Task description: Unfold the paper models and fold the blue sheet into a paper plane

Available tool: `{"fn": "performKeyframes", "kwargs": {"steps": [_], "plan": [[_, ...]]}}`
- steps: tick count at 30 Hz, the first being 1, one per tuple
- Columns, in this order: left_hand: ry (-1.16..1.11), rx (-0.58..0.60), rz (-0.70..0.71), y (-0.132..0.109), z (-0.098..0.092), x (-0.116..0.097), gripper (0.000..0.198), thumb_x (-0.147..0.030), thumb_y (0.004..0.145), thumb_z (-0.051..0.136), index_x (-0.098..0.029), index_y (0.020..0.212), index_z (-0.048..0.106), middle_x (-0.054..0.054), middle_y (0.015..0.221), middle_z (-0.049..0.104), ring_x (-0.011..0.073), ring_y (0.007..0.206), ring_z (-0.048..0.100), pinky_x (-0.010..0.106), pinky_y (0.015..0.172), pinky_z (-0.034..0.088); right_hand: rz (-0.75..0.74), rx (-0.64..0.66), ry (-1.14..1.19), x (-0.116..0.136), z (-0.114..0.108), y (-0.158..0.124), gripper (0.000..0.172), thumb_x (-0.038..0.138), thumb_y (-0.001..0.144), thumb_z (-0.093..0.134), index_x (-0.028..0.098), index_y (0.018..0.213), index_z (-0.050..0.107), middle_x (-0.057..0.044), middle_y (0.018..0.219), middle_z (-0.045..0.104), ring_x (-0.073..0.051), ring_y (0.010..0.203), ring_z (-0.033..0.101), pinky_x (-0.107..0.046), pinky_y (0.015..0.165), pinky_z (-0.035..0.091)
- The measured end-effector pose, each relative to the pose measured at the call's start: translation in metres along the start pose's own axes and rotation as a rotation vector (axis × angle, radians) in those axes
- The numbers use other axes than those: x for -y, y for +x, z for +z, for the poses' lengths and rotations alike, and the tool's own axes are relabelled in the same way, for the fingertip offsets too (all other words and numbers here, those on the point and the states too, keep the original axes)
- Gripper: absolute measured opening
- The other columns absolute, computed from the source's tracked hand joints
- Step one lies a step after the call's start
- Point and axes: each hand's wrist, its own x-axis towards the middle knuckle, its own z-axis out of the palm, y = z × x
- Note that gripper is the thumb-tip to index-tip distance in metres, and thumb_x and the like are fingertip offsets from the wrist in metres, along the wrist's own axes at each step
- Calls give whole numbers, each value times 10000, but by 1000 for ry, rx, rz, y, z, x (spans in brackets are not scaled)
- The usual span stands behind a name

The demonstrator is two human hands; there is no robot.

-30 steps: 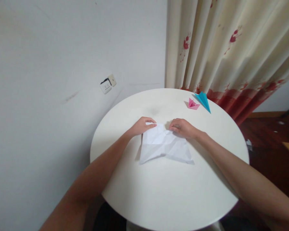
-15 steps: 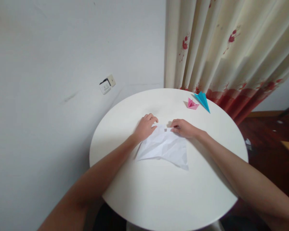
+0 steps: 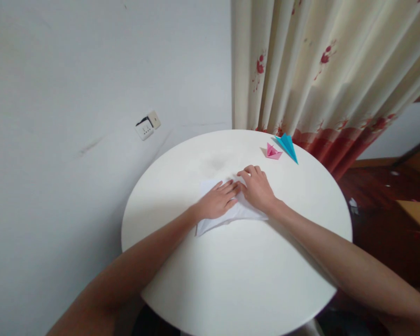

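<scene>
A creased sheet of white paper (image 3: 236, 213) lies on the round white table (image 3: 245, 261), its near edge slightly bowed. My left hand (image 3: 217, 199) rests flat on the paper, palm down with fingers stretched to the right. At the paper's far right part, my right hand (image 3: 257, 187) is bent with thumb and forefinger curved apart. Its thumb comes close to my left fingertips; whether it touches the paper I cannot tell. Both hands cover much of the sheet's middle and right side.
Toward the back right of the table sit a pink folded paper piece (image 3: 273, 151) and a blue paper plane (image 3: 287, 148). Behind them hangs a cream and red curtain (image 3: 287, 70). A wall socket (image 3: 145, 129) is on the white wall at left.
My left hand has moved from the far left edge onto the paper and flattened. My right hand has shifted up and left. The near edge of the sheet now lies farther away at the right.
</scene>
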Motion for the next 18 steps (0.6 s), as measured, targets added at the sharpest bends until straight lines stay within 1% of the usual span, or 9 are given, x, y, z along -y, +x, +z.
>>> {"fn": "performKeyframes", "kwargs": {"steps": [2,4,7,9,11,14,16,17,18], "plan": [[40,-20,-78,1,1,8,511,-364,1057,276,-238,1542,376,67,1640,302,271,1538,194,508,1243,156,-19,108,54,17,3,-10,329,216,962,477,163,1265,595,-182,1257,589,-320,1142,513,-441,940,456],[59,-41,-159,2,0,17,517,-349,1046,285,-268,1550,368,34,1646,289,296,1539,183,528,1236,169,-31,212,93,29,12,-20,453,300,965,510,139,1389,513,-195,1377,542,-329,1246,489,-445,1016,437],[64,-81,-259,2,1,31,527,-394,1040,309,-315,1559,351,10,1653,270,318,1537,183,555,1227,175,-65,314,60,36,27,-31,669,439,1007,428,68,1550,306,-245,1596,324,-370,1483,275,-525,1179,267],[59,-108,-303,1,2,39,535,-435,1034,336,-329,1558,353,16,1650,276,324,1535,191,562,1226,172,-51,354,27,36,33,-32,725,488,1020,358,46,1581,230,-247,1650,193,-366,1539,140,-558,1222,153],[59,-126,-348,1,2,45,551,-457,1027,358,-315,1560,354,34,1647,282,330,1531,204,568,1224,174,-28,379,5,34,33,-30,762,527,1016,331,34,1586,216,-246,1658,137,-358,1549,90,-562,1233,106],[79,-144,-455,1,-2,44,580,-459,1020,368,-238,1556,367,92,1637,294,357,1518,232,610,1205,194,-46,397,-4,28,31,-23,786,567,1007,321,44,1587,231,-240,1657,128,-343,1550,84,-553,1237,97],[113,-211,-518,-2,-7,35,575,-417,1021,358,-184,1547,376,131,1632,294,361,1521,220,627,1204,172,-89,401,3,22,30,-18,784,577,1005,318,56,1586,245,-226,1659,135,-333,1551,88,-547,1240,99],[132,-257,-521,-3,-8,29,561,-376,1024,342,-164,1542,379,140,1633,289,344,1529,204,615,1216,146,-117,403,9,18,30,-16,789,583,1004,316,55,1586,247,-223,1658,140,-330,1551,93,-544,1240,102],[150,-289,-474,-4,-9,23,548,-328,1025,319,-148,1539,377,137,1638,278,314,1540,178,581,1236,110,-150,407,17,13,30,-13,800,592,1002,312,50,1586,242,-221,1657,146,-327,1550,99,-543,1241,105]]}}
